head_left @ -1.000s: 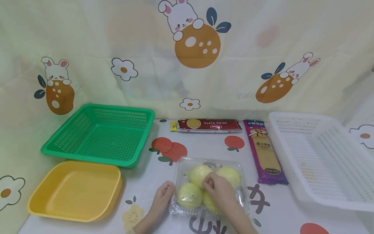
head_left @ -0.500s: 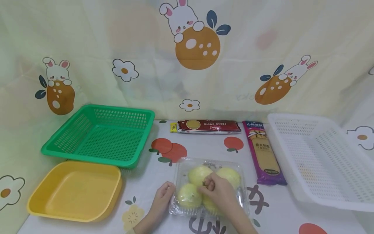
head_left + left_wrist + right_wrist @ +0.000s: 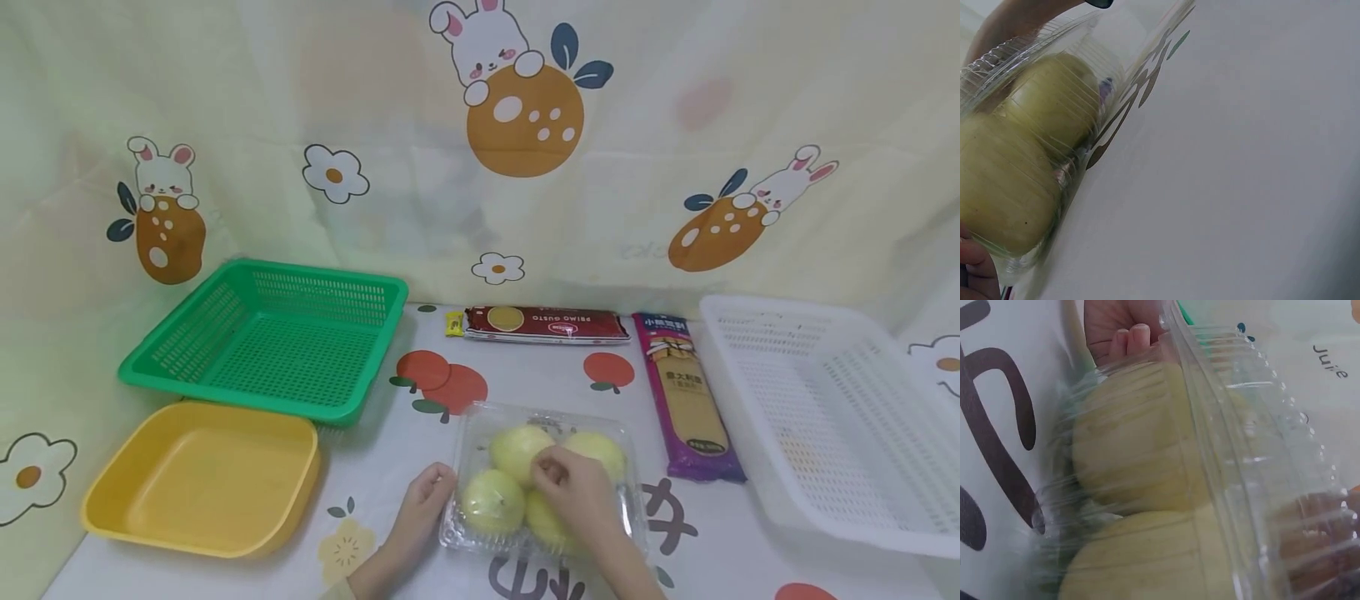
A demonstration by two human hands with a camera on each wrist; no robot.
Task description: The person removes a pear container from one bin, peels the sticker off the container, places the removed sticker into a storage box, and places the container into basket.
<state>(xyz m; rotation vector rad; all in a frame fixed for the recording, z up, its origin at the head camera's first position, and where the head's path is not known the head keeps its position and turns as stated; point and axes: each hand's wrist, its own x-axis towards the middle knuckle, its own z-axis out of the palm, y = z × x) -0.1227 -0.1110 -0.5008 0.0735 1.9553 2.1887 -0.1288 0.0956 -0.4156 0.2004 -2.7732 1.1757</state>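
A clear plastic clamshell box [image 3: 474, 425] with several round yellow-green fruits [image 3: 492, 502] lies at the front middle of the table. The left hand [image 3: 420, 510] holds the box's left edge, its fingers curled against the side; in the left wrist view finger ends [image 3: 979, 265] touch the wall beside a fruit [image 3: 1007, 187]. The right hand [image 3: 577, 492] is bent over the middle of the lid, thumb and forefinger drawn together; I cannot tell what, if anything, is between them. In the right wrist view, the box wall [image 3: 1235, 456] partly covers this hand [image 3: 1322, 544].
A green basket [image 3: 300, 354] and a yellow tub [image 3: 202, 483] stand on the left. A white basket [image 3: 832, 433] is on the right, beside a purple pasta packet [image 3: 686, 400]. At the back lie a dark red packet [image 3: 547, 325] and a small yellow packet [image 3: 454, 323].
The head view has shifted slightly, moving the scene a little to the right. The right hand's fingers have shifted slightly over the lid; the small dark piece seen by them before no longer shows.
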